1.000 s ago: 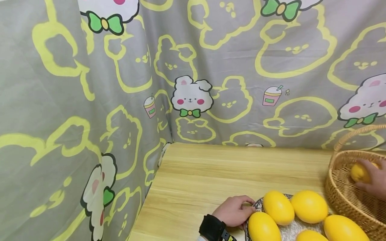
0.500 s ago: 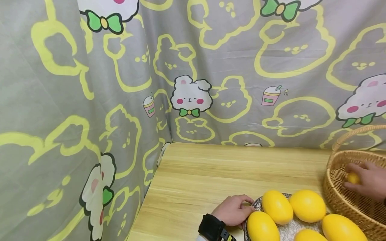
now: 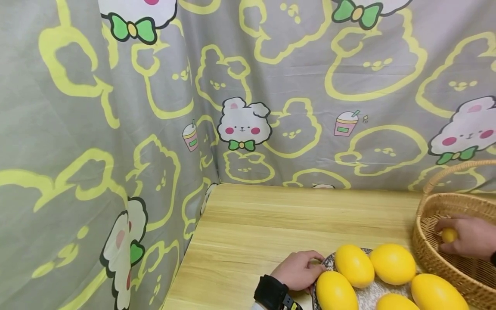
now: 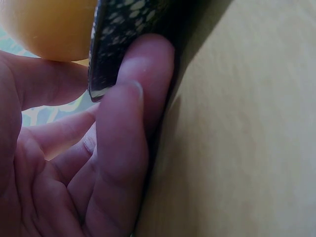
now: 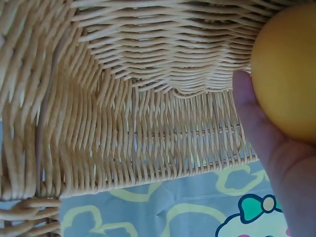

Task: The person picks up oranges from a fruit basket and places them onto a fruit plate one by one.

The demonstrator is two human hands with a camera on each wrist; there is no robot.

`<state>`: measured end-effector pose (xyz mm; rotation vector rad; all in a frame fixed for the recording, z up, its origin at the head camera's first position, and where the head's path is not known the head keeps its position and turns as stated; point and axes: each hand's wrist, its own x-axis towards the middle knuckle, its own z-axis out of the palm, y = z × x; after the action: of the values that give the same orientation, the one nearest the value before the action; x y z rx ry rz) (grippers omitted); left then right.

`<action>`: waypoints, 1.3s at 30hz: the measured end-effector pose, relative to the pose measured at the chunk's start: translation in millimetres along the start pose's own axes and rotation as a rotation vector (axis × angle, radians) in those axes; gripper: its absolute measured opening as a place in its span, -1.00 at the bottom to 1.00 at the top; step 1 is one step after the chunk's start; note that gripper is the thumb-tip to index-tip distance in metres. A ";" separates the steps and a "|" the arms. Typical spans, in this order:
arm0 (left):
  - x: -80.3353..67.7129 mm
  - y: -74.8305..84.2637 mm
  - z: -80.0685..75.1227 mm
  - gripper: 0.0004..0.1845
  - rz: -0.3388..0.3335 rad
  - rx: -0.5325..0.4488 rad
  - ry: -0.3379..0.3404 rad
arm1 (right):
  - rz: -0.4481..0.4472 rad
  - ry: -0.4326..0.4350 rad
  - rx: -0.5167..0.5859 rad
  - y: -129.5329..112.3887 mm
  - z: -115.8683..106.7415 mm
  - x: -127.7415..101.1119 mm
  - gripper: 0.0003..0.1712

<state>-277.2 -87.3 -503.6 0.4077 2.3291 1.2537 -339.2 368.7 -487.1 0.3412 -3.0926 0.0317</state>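
Observation:
In the head view my left hand [image 3: 298, 270] grips the left rim of a dark patterned plate [image 3: 330, 261]. The left wrist view shows the thumb above the plate's edge [image 4: 109, 42] and fingers tucked beneath it. Several smooth yellow oval fruits lie on the plate, including one [image 3: 337, 292] beside the thumb and another [image 3: 393, 263] at the back. My right hand [image 3: 470, 237] is down inside a wicker basket [image 3: 420, 228], its fingers round another yellow oval fruit [image 5: 289, 74]. In the head view the hand covers most of that fruit.
The basket stands right of the plate, close to it, its arched handle [image 3: 445, 174] rising at the back. Both are on a light wooden table [image 3: 248, 224]. A grey cartoon-print cloth [image 3: 294, 77] hangs along the back and left sides.
My right hand has moved left and slightly nearer inside the basket, carrying the yellow oval fruit, which the fingers now cover more. My left hand keeps its hold on the plate.

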 end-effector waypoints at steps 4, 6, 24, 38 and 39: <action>-0.2 -1.5 0.3 -0.75 -0.005 -0.003 0.000 | 0.008 -0.013 0.041 -3.3 0.3 -2.9 -0.64; -0.4 -2.1 0.7 -0.75 -0.005 -0.012 -0.002 | 0.009 -0.019 0.049 -4.8 1.0 -3.8 -0.65; 0.3 -2.1 1.5 -0.75 0.004 -0.002 0.007 | -0.010 -0.116 0.044 -12.4 -4.8 -1.9 -0.76; 0.5 -2.3 1.6 -0.74 0.004 -0.004 -0.001 | 0.030 -0.138 0.020 -18.7 -4.4 -4.4 -0.85; 0.5 -2.2 1.5 -0.74 0.003 -0.005 -0.002 | 0.032 -0.138 0.022 -18.3 -4.8 -4.1 -0.85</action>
<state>-276.9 -87.2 -506.2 0.4109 2.3238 1.2603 -331.0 351.8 -482.1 0.3077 -3.2365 0.0442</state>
